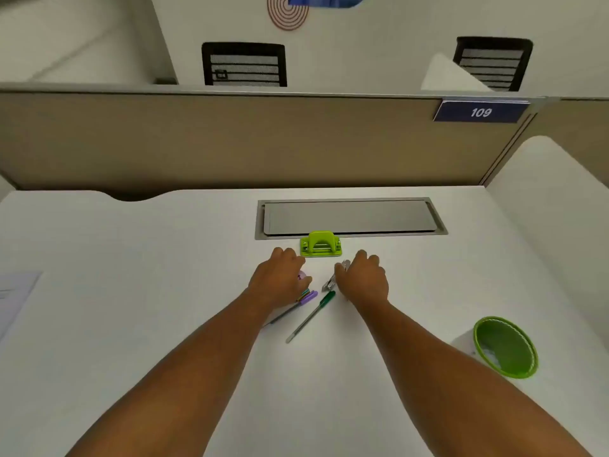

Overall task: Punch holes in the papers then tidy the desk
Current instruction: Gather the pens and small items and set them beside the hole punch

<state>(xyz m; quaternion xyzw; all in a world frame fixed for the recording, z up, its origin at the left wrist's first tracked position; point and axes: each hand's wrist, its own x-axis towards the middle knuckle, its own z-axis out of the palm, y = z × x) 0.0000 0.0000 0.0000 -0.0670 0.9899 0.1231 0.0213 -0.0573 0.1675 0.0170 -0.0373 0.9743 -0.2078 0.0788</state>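
Papers (16,298) lie at the frame's left edge, apart from the green hole punch (320,244) at centre. Left hand (280,280) curls over pens (304,296); right hand (364,280) grips a stapler (331,282). Tidying looks underway, unfinished.

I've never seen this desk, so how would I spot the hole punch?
Find the long grey hatch set into the white desk. The hole punch sits against its near edge, just beyond both hands. It is the only blocky lime-green thing there; the green pen nearby is thin.
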